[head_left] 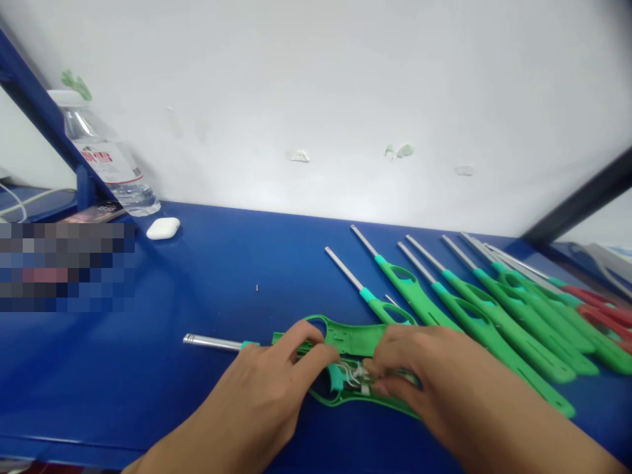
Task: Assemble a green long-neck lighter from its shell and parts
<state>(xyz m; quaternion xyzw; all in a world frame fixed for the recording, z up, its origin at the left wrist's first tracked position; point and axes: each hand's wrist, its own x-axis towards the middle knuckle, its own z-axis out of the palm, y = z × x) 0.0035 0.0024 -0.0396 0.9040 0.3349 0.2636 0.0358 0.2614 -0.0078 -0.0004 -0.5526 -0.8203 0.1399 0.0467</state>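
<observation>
An opened green gas lighter lies in front of me, its loose half-shell beside the lower shell. Inside the lower shell show a teal trigger and thin white wires. The lighter's metal tube points left. My left hand is closed around the front of the lighter near the tube's base, fingers bent over the shell edge. My right hand is closed over the handle end, thumb and fingertips pinching at the inner parts; exactly which part is hidden by the fingers.
Several green lighters lie in a row to the right, with red-handled ones at the far right. A tiny metal piece rests on the blue table. A white earphone case and a water bottle are at back left.
</observation>
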